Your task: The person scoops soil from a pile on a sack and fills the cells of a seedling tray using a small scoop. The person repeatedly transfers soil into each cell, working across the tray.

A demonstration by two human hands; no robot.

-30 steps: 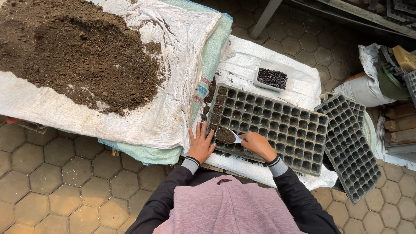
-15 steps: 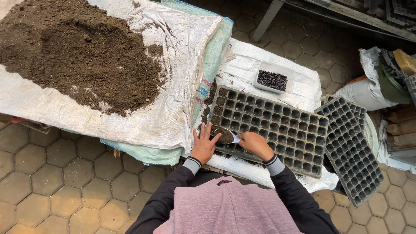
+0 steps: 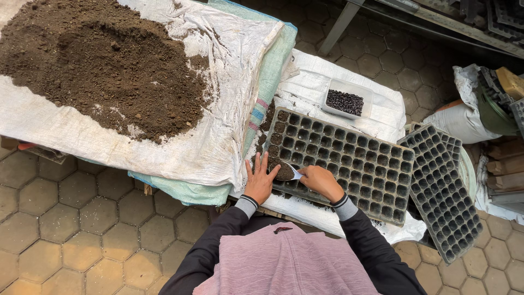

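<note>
Our right hand [image 3: 322, 182] grips a scoop [image 3: 285, 171] of soil over the tray [image 3: 349, 158]; our left hand [image 3: 260, 179] lies flat, fingers spread, beside its corner.

Soil heap [image 3: 103, 60] on sack [image 3: 180, 147] at left, cell tray [image 3: 349, 164] to its right on cloth [image 3: 327, 82], seed tub [image 3: 347, 99] behind tray, 2nd tray [image 3: 442, 191] right of it, both hands [image 3: 261, 183] at tray's near-left corner

The soil heap [image 3: 103, 65] runs off the top and left edges. The right hand [image 3: 322, 183] hides the scoop's [image 3: 286, 172] handle, and the contents of the small white tub [image 3: 346, 101] are too small to identify. The stacked trays [image 3: 445, 191] cover whatever lies beneath them.
</note>
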